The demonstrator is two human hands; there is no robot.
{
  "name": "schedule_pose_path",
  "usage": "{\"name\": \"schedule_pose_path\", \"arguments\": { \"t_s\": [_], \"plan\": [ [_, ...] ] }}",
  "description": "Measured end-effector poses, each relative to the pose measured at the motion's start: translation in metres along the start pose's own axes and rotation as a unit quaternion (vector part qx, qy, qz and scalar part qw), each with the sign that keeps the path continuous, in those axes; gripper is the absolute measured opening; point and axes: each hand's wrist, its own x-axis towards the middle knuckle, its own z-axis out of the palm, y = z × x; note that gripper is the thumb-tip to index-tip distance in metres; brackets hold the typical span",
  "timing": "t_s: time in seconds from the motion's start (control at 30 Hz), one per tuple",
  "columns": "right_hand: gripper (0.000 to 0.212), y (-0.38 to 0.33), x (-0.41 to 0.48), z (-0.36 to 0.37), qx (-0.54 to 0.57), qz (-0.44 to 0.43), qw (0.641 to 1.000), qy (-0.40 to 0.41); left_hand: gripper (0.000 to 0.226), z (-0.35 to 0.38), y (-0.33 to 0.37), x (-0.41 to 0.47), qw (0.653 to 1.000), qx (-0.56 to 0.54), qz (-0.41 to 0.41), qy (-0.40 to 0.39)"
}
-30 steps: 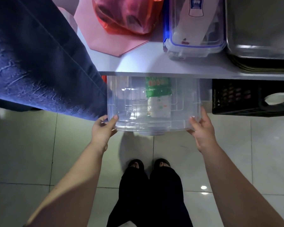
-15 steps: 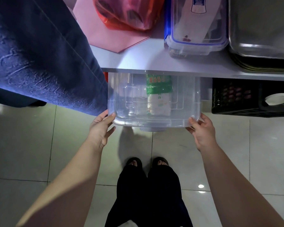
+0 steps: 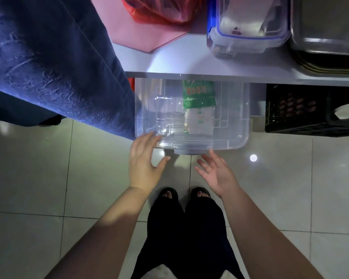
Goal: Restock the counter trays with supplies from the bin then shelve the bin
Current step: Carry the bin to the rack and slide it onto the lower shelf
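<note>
A large blue cloth [image 3: 48, 63] hangs down the left side, from the top edge to the pale tiled floor [image 3: 28, 178]. Beside it runs a white counter [image 3: 179, 61], and four things stand on it. They are one metal tray [image 3: 326, 27] at the right, one clear lidded box [image 3: 248, 27] with a blue seal and white paper showing inside, one red plastic bag [image 3: 159, 11] with its contents hidden, and one pink sheet [image 3: 141, 35] under the bag.

Below the counter sit two containers. The clear bin [image 3: 230, 135] is pushed part of the way under the counter edge, with its front end sticking out over the floor. It holds just one thing, a green-and-white packet [image 3: 197, 97] lying flat near the middle. To its right, apart from it, is one black crate [image 3: 300, 113]. A white shape shows through its handle hole, but the rest of what it holds cannot be made out.

Both hands are empty, with fingers spread wide. The left hand [image 3: 143, 164] lies palm down with its fingertips over the bin's near left corner — whether they press on it I cannot tell. The right hand [image 3: 218, 174] is turned palm up just short of the bin's front lip, not touching it. Two feet in dark sandals [image 3: 167, 195] stand on the tiles below the hands.
</note>
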Motion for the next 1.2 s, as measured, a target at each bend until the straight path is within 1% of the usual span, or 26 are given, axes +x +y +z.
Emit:
{"name": "schedule_pose_path", "arguments": {
  "t_s": [0.07, 0.13, 0.2, 0.23, 0.3, 0.37, 0.43, 0.47, 0.5, 0.53, 0.57, 0.6, 0.63, 0.67, 0.7, 0.73, 0.77, 0.8, 0.87, 0.93, 1.0, 1.1, 1.2],
  "plan": [
    [0.038, 0.001, 0.008, 0.008, 0.025, 0.008, 1.000, -0.014, 0.064, 0.009, 0.006, 0.011, 0.994, 0.049, 0.079, -0.063],
    [0.042, 0.001, 0.015, 0.015, 0.045, 0.014, 0.999, -0.014, 0.069, 0.019, 0.010, 0.020, 0.973, 0.107, 0.152, -0.133],
    [0.044, 0.000, 0.017, 0.022, 0.059, 0.013, 0.998, -0.005, 0.077, 0.027, 0.008, 0.027, 0.948, 0.170, 0.184, -0.196],
    [0.039, 0.001, 0.016, 0.023, 0.058, 0.010, 0.998, 0.003, 0.078, 0.029, 0.006, 0.027, 0.940, 0.194, 0.183, -0.211],
    [0.025, 0.005, 0.013, 0.026, 0.039, 0.009, 0.999, 0.024, 0.078, 0.033, 0.004, 0.026, 0.935, 0.221, 0.178, -0.212],
    [0.021, 0.006, 0.007, 0.028, 0.038, 0.013, 0.999, 0.027, 0.075, 0.036, 0.008, 0.025, 0.936, 0.234, 0.173, -0.199],
    [0.017, 0.006, 0.001, 0.027, 0.044, 0.016, 0.999, 0.009, 0.066, 0.040, 0.013, 0.026, 0.943, 0.233, 0.164, -0.172],
    [0.013, 0.007, -0.003, 0.025, 0.021, 0.007, 1.000, 0.006, 0.060, 0.041, 0.015, 0.027, 0.948, 0.226, 0.159, -0.155],
    [0.012, 0.008, -0.007, 0.022, -0.043, -0.022, 0.999, 0.018, 0.054, 0.042, 0.017, 0.028, 0.953, 0.219, 0.155, -0.143],
    [0.012, 0.008, -0.011, 0.018, -0.145, -0.076, 0.985, 0.047, 0.050, 0.042, 0.018, 0.029, 0.955, 0.213, 0.153, -0.136],
    [0.014, 0.009, -0.013, 0.012, -0.264, -0.162, 0.947, 0.090, 0.048, 0.042, 0.019, 0.030, 0.956, 0.211, 0.154, -0.135],
    [0.019, 0.007, -0.015, 0.006, -0.372, -0.273, 0.878, 0.127, 0.046, 0.041, 0.019, 0.030, 0.955, 0.213, 0.156, -0.135],
    [0.026, 0.003, -0.015, 0.003, -0.464, -0.385, 0.786, 0.134, 0.045, 0.041, 0.019, 0.030, 0.954, 0.215, 0.157, -0.136],
    [0.037, -0.002, -0.011, 0.002, -0.547, -0.471, 0.683, 0.114, 0.044, 0.041, 0.019, 0.030, 0.953, 0.217, 0.157, -0.138],
    [0.051, -0.007, -0.006, 0.003, -0.620, -0.514, 0.588, 0.079, 0.044, 0.040, 0.020, 0.030, 0.953, 0.219, 0.154, -0.143],
    [0.065, -0.013, 0.000, 0.005, -0.683, -0.520, 0.511, 0.044, 0.043, 0.040, 0.021, 0.030, 0.952, 0.220, 0.151, -0.148],
    [0.077, -0.017, 0.007, 0.008, -0.731, -0.508, 0.455, 0.020, 0.043, 0.040, 0.022, 0.031, 0.952, 0.222, 0.146, -0.155],
    [0.083, -0.021, 0.012, 0.012, -0.760, -0.495, 0.422, 0.002, 0.043, 0.040, 0.023, 0.031, 0.951, 0.221, 0.141, -0.160],
    [0.080, -0.026, 0.019, 0.014, -0.770, -0.497, 0.401, -0.018, 0.043, 0.039, 0.024, 0.030, 0.952, 0.218, 0.135, -0.166],
    [0.073, -0.028, 0.022, 0.011, -0.767, -0.509, 0.390, -0.018, 0.043, 0.039, 0.024, 0.031, 0.953, 0.215, 0.132, -0.169],
    [0.071, -0.028, 0.023, 0.010, -0.774, -0.505, 0.382, -0.017, 0.043, 0.039, 0.024, 0.030, 0.954, 0.210, 0.129, -0.170],
    [0.065, -0.024, 0.022, 0.013, -0.770, -0.509, 0.384, -0.008, 0.041, 0.040, 0.025, 0.029, 0.957, 0.205, 0.122, -0.163],
    [0.050, -0.024, 0.020, 0.013, -0.747, -0.538, 0.391, 0.002, 0.034, 0.040, 0.025, 0.032, 0.962, 0.192, 0.114, -0.156]
  ]
}}
